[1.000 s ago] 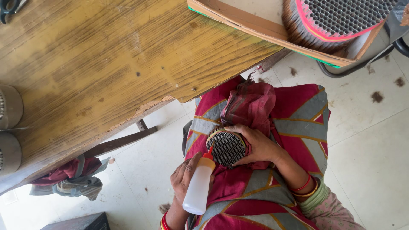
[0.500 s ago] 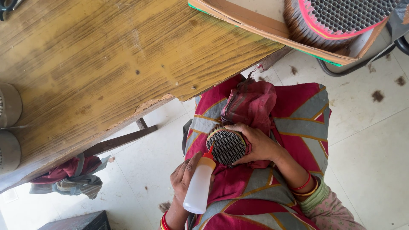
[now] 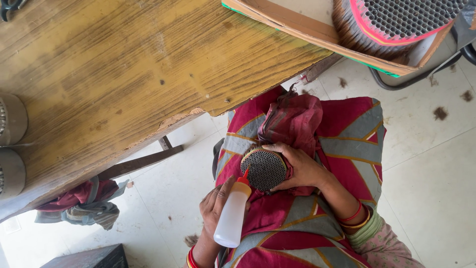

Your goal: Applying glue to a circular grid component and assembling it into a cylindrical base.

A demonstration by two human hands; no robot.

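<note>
My right hand grips a small round bundle of thin tubes, its honeycomb face turned up, resting on my lap over a red and grey patterned cloth. My left hand holds a white squeeze bottle with a red nozzle. The nozzle tip touches the lower left rim of the bundle. Red bangles circle my right wrist.
A worn wooden tabletop fills the upper left. A cardboard box at top right holds a bigger round tube bundle. Two metal cylinders sit at the left edge, scissors at top left, and crumpled cloth on the pale floor.
</note>
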